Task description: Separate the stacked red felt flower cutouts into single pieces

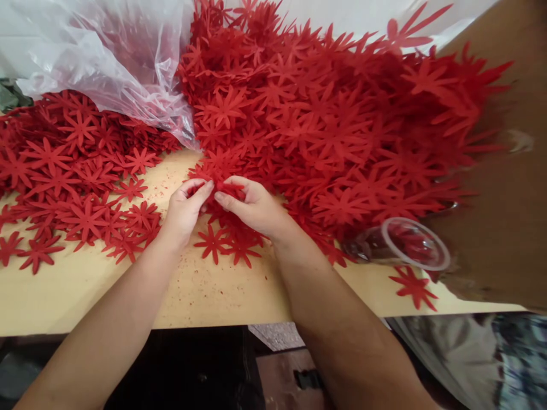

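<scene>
My left hand (188,205) and my right hand (250,202) are close together over the middle of the table, with thumbs and fingertips pinched. Between them is a red flower-shaped piece (220,185), which both hands grip at its edges. A big heap of red flower pieces (325,125) rises behind and to the right of my hands. Another, lower pile of red pieces (81,171) spreads out on the left. Two loose red flowers (212,242) lie just below my hands.
A clear plastic bag (128,68) lies over the back of the left pile. On the right, a clear plastic cup (397,245) rests on its side beside a brown cardboard panel (504,199). One red flower (413,286) sits near the front edge of the table (226,302).
</scene>
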Demonstrator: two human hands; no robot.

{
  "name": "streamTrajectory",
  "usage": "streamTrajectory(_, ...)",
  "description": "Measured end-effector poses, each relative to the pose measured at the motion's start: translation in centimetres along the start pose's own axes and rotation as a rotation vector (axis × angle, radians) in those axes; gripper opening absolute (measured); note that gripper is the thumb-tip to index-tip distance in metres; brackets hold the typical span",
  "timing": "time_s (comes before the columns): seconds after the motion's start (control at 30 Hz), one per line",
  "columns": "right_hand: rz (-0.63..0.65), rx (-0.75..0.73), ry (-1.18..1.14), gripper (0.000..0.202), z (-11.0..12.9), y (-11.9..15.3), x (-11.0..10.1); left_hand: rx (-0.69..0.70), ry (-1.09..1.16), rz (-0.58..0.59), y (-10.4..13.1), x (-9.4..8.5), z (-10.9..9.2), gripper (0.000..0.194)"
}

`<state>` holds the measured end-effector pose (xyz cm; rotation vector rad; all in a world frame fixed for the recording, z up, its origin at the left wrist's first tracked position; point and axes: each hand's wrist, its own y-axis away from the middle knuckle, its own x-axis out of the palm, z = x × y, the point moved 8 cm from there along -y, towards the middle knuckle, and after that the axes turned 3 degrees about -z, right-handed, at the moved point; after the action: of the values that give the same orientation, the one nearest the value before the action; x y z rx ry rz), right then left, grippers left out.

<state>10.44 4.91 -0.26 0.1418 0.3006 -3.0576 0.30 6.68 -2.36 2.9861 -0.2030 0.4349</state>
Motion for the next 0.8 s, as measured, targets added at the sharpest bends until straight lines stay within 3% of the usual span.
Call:
streamTrajectory(0.1,-0.075,-0.026,0.036,0.037,-0.1,0.0,-0.7,-0.008,0.026,-0.041,-0.2,-0.5,0.2,0.015)
streamTrajectory(0.33,-0.162,-0.132,0.022,0.031,0.9,-0.1,-1.1,0.044,-0.069,-0.006,-0.1,0.1,0.0,0.02)
streamTrajectory(0.57,-0.379,-0.097,0.171,0.046,1.6,0.3,-3.4,0.034,0.015,0.043,0.1,0.6,0.0,0.023)
streamTrajectory(0.7,-0.25,-0.083,0.178,0.04,1.1,0.0,-2.2,-0.001,0.049,0.104,0.2,1.1,0.3,0.022)
streamTrajectory(0.8,-0.186,-0.118,0.094,0.025,0.6,0.0,-1.4,0.007,0.041,0.037,0.0,0.5,0.3,0.012)
